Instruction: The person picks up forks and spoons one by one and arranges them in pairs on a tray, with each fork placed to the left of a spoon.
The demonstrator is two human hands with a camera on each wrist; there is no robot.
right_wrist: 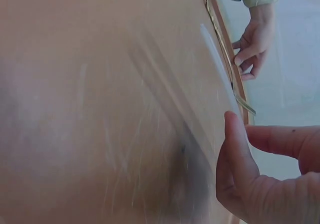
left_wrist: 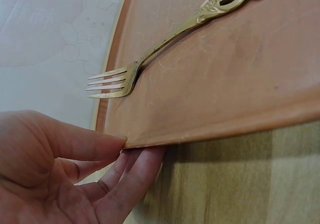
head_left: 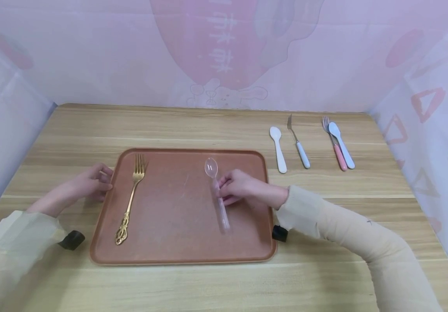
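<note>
Sleeves frame the near edge; my left hand point(head_left: 91, 184) pinches the brown tray point(head_left: 177, 251) at its left rim, thumb on top, fingers underneath. Gold fork point(head_left: 131, 197) lies just inside, tines away. Mid-tray, my right hand point(head_left: 239, 186) pinches the clear plastic spoon point(head_left: 217, 195). Far right, pastel cutlery point(head_left: 311, 143) waits. Pink backdrop writing is unreadable.

Trays: one brown tray point(head_left: 177, 247), near centre of the table.
Forks: three: a gold fork point(head_left: 131, 200) on the tray's left, a blue-handled fork point(head_left: 298, 143) and a pink-handled fork point(head_left: 335, 145) far right.
Spoons: three: a clear spoon point(head_left: 217, 190) on the tray's right, a white spoon point(head_left: 278, 149) and a pale blue spoon point(head_left: 341, 145) far right.
Hands: two.
</note>
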